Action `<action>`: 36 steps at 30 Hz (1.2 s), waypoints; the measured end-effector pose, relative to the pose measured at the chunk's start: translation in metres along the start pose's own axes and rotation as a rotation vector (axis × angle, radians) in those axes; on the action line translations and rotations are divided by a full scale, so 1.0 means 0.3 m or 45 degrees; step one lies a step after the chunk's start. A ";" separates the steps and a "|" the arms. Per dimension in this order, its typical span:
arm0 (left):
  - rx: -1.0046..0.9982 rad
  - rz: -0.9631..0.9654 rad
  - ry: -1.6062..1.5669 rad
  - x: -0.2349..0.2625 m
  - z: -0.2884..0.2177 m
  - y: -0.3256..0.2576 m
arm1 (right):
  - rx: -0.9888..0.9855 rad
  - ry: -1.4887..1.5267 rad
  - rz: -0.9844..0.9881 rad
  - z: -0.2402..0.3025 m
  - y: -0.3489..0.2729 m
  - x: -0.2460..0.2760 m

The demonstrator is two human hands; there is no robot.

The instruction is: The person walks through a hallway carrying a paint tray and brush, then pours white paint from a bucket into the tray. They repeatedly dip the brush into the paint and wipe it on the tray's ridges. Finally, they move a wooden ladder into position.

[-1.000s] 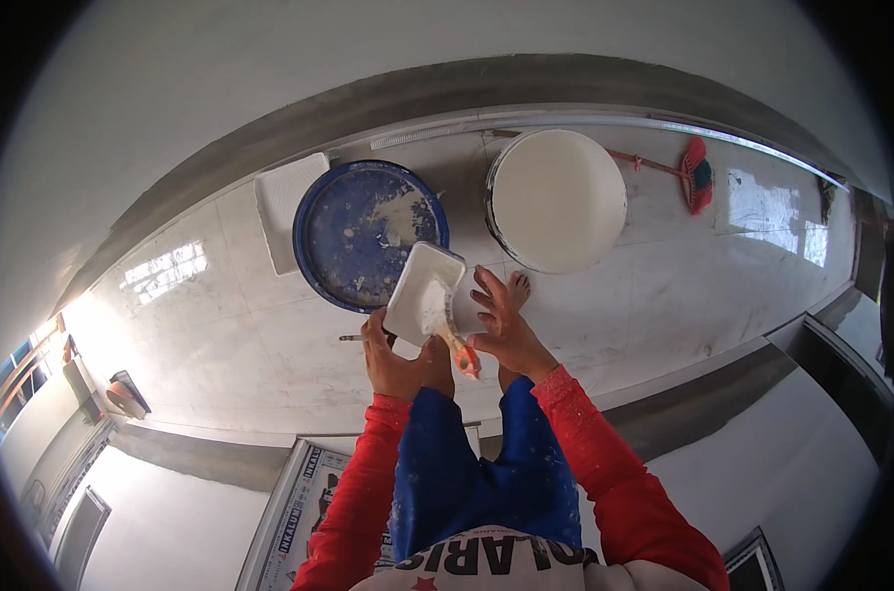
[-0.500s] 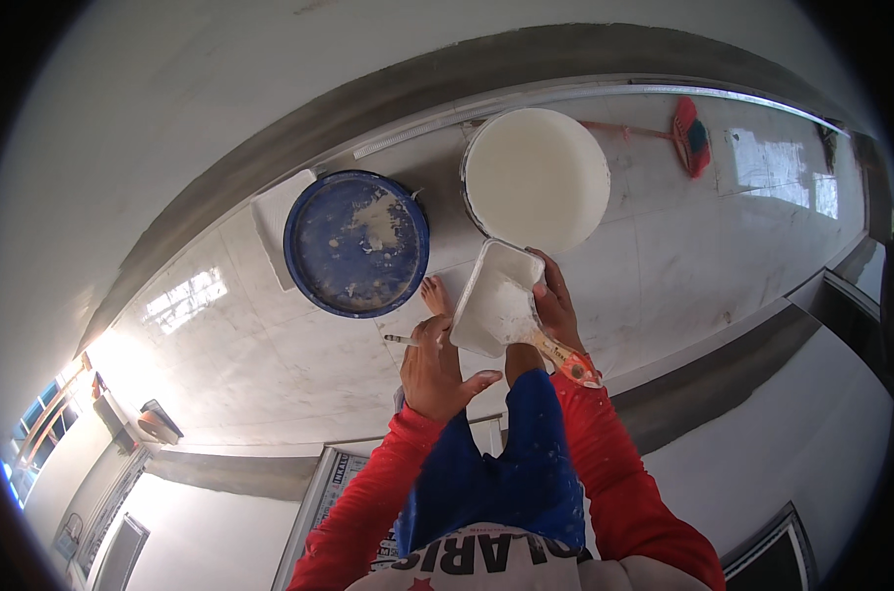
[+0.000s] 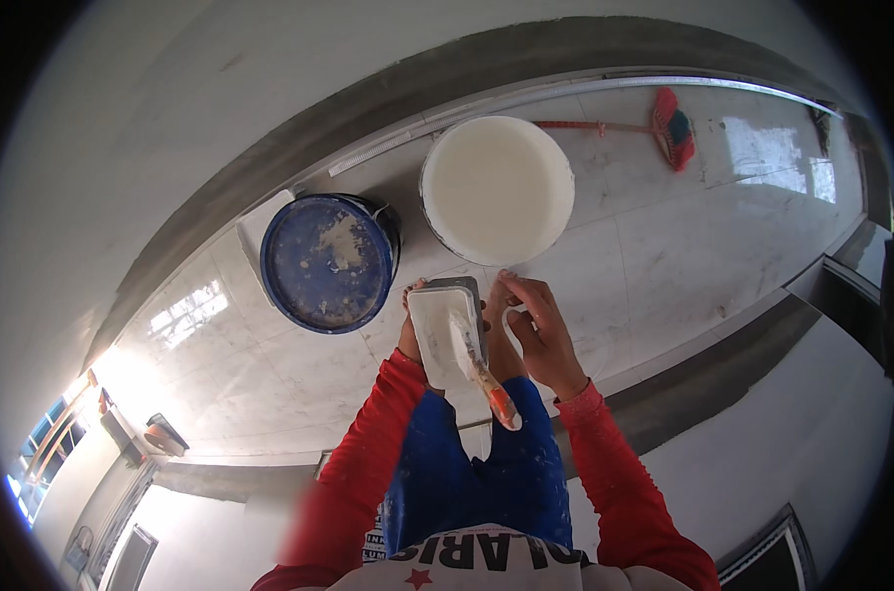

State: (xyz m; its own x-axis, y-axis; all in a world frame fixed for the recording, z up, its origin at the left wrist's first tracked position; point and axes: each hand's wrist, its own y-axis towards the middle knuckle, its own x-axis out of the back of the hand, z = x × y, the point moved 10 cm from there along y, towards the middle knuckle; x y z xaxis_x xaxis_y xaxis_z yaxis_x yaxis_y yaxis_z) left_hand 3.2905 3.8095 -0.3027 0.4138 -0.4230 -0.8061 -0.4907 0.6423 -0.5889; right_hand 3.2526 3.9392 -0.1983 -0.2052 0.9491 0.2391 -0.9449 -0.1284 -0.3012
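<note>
My left hand [image 3: 410, 340] holds a small white paint tray [image 3: 437, 335] from its left side and beneath, with most of the palm hidden under it. White paint coats the inside of the tray. A paintbrush [image 3: 489, 384] lies in it, bristles white with paint and its orange-brown handle sticking out over the near rim toward me. Just right of the tray, my right hand [image 3: 545, 335] is raised with its fingers bent and apart from the thumb; I see nothing held there. Beyond both hands stands a large round bucket [image 3: 496, 187] of creamy white paint.
Left of the paint bucket is a bucket with a blue lid [image 3: 314, 271] smeared with dried paint. A white panel [image 3: 255, 241] lies behind it. A red mop [image 3: 671, 128] rests on the tiled floor [image 3: 605, 246] at far right. Walls with grey lower bands run along both sides.
The tray with the brush has passed from my right hand to my left and moved left. My right hand has let go of it. The cigarette between my left fingers no longer shows.
</note>
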 end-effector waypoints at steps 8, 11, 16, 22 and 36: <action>-0.251 -0.479 0.075 0.236 0.001 0.098 | 0.028 0.030 0.022 0.125 -0.068 0.103; -0.269 -0.452 0.044 0.222 0.013 0.107 | -0.031 0.113 -0.134 0.090 -0.058 0.150; -0.432 -0.548 -0.007 0.273 -0.038 0.088 | -0.299 0.715 -0.391 0.005 -0.071 0.249; -0.479 -0.543 -0.101 0.205 0.001 0.053 | -0.324 0.806 -0.439 -0.088 0.041 0.405; -0.317 -0.771 -0.390 0.616 0.108 0.045 | 0.007 -0.781 0.166 -0.780 0.887 0.017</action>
State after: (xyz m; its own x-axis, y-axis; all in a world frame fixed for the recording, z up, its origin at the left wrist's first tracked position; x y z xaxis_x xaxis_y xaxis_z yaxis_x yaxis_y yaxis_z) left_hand 3.3851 3.7606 -0.4579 0.8471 -0.4367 -0.3029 -0.2520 0.1718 -0.9523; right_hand 3.0598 3.9772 -0.4932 -0.4267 0.5875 0.6876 -0.9030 -0.2351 -0.3595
